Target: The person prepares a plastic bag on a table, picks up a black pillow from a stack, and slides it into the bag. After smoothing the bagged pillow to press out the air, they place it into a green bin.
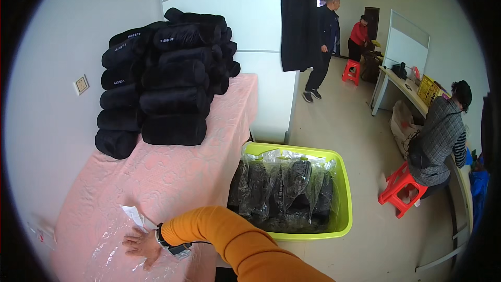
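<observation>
My right hand (143, 245) reaches across from the lower right in an orange sleeve, with a dark band at the wrist. Its fingers are spread flat on a clear plastic bag (107, 240) lying on the pink patterned cloth (172, 177). A white strip (136, 216) of the bag sticks up beside the hand. Farther back on the cloth, black plush bolster pillows (175, 102) are stacked in several layers against the wall. To the right, a lime-green tub (342, 193) holds several black pillows (297, 180) in clear plastic bags. My left hand is out of view.
Behind the stack stands a white partition (224, 15) with a dark garment (297, 26) hanging at its end. At right, a person (441, 136) sits on a red stool (402, 190) by a long table. Farther off, one person (327, 36) is upright and another (359, 39) is near a red stool (352, 71).
</observation>
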The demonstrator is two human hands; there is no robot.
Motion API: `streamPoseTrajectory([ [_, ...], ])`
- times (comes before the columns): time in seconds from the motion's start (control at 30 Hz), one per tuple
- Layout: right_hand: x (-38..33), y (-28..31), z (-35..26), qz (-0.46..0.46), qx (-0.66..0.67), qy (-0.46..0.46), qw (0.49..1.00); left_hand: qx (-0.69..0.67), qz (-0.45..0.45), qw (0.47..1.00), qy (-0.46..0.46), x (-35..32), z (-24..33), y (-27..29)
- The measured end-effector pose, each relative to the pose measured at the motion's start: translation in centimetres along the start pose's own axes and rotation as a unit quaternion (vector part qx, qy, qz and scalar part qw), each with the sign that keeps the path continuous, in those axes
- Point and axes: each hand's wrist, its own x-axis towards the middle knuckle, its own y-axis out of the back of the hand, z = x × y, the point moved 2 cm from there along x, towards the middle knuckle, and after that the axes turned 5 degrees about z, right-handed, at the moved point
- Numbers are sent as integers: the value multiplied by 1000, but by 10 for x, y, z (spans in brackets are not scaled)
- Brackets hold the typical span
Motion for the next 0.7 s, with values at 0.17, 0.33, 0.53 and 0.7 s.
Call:
streamPoseTrajectory([
  [0.17,0,-1,0,-1,-11,5,1000,-19,-16,1000,11,-10,10,5],
  [0.33,4,1,-4,-3,-14,12,1000,-47,15,999,-3,-3,-13,-10],
  [0.53,2,-4,-8,8,-14,14,1000,-40,4,999,1,-5,-4,-5],
  [0.7,-4,1,-3,7,9,16,1000,-22,2,1000,10,-2,-4,-10],
])
